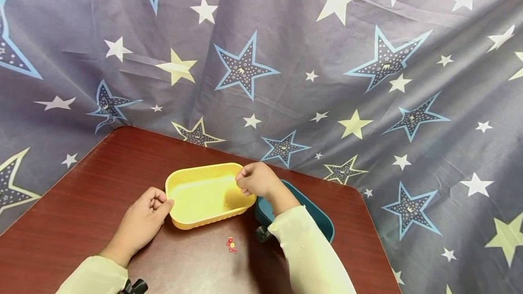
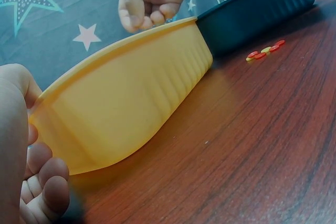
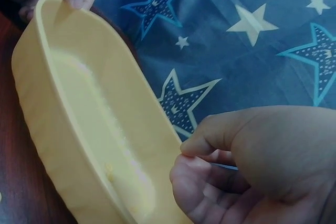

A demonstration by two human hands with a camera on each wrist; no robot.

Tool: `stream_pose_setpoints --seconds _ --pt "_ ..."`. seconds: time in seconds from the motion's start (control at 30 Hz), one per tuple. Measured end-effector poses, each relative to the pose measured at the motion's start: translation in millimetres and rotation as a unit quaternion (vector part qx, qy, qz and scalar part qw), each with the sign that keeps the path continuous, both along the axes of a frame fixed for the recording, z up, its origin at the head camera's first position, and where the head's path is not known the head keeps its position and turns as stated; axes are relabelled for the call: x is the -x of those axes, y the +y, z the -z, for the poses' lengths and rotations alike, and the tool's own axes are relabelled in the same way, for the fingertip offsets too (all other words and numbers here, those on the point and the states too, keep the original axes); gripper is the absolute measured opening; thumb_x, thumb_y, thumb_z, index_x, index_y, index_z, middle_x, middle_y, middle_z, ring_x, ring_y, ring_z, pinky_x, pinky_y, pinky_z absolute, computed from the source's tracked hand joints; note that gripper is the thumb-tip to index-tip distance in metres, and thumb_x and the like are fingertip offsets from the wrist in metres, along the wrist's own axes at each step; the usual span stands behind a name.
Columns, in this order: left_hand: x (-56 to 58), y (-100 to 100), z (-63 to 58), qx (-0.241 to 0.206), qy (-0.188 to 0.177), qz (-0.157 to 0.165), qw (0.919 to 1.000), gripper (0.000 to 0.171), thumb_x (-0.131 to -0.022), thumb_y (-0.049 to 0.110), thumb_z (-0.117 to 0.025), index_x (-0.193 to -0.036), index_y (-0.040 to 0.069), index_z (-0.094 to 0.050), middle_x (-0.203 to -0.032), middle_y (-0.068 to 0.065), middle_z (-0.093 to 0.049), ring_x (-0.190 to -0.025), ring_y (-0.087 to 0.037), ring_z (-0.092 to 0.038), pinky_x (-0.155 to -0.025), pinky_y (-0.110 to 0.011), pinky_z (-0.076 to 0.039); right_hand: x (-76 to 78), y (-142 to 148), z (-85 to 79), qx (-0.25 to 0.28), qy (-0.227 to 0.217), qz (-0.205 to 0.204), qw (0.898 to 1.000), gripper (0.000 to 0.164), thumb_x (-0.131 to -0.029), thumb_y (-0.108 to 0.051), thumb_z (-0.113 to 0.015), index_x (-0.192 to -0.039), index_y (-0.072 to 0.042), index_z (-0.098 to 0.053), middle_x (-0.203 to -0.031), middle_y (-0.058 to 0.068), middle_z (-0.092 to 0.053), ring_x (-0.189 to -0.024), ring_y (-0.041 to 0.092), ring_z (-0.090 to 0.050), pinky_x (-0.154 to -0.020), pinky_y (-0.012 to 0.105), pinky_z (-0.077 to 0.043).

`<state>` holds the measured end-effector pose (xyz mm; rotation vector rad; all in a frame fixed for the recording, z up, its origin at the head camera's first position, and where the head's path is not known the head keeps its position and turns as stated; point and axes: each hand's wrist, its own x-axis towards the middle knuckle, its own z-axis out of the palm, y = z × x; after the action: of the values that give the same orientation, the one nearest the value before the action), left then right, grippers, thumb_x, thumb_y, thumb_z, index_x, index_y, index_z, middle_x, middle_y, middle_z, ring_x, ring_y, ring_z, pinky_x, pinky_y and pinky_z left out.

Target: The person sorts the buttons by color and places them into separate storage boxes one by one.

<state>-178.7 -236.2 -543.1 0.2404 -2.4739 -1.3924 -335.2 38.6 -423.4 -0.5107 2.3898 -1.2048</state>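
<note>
A yellow plastic basket (image 1: 204, 194) with rounded corners sits on the table. My left hand (image 1: 145, 217) grips its left end, thumb on the rim and fingers curled at the outer wall. Over the basket's right end hovers my right hand (image 1: 258, 179), its thumb and forefinger tips together and the other fingers curled. Nothing shows between those fingertips. Inside the basket lie small yellowish pieces (image 3: 109, 171), too blurred to identify. In front of the basket, small red and yellow pieces (image 1: 231, 245) lie on the table in a flower-like cluster.
A dark teal basket (image 1: 323, 221) stands right of the yellow one, partly hidden by my right forearm. The reddish-brown wooden table (image 1: 81, 208) ends at a grey star-patterned curtain (image 1: 286, 103) behind and at the sides.
</note>
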Motion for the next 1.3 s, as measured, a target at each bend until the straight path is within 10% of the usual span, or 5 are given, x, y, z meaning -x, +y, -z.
stream_pose_setpoints --seconds 0.53,1.3 --pt "0.2 2 -3.1 -0.005 -0.001 0.006 1.0 0.03 -0.097 0.053 -0.061 -0.1 0.024 -0.054 -0.075 0.0 -0.057 -0.063 -0.016 -0.054 -0.056 -0.029 -0.043 -50.5 36 -4.2 -0.072 0.097 -0.074 0.99 0.01 -0.086 -0.012 -0.074 -0.078 -0.015 -0.071 -0.065 0.001 -0.066 -0.055 0.021 -0.066 -0.053 0.033 -0.055" --pt "-0.9 1 -2.7 -0.006 -0.006 0.003 1.0 0.029 -0.097 0.052 -0.061 -0.1 0.024 -0.054 -0.075 -0.001 -0.057 -0.063 -0.017 -0.054 -0.056 -0.029 -0.043 -110.0 42 49.1 -0.151 0.162 -0.081 0.972 0.016 -0.077 -0.022 -0.083 -0.07 -0.027 -0.069 -0.061 -0.02 -0.06 -0.058 0.001 -0.053 -0.055 0.024 -0.044"
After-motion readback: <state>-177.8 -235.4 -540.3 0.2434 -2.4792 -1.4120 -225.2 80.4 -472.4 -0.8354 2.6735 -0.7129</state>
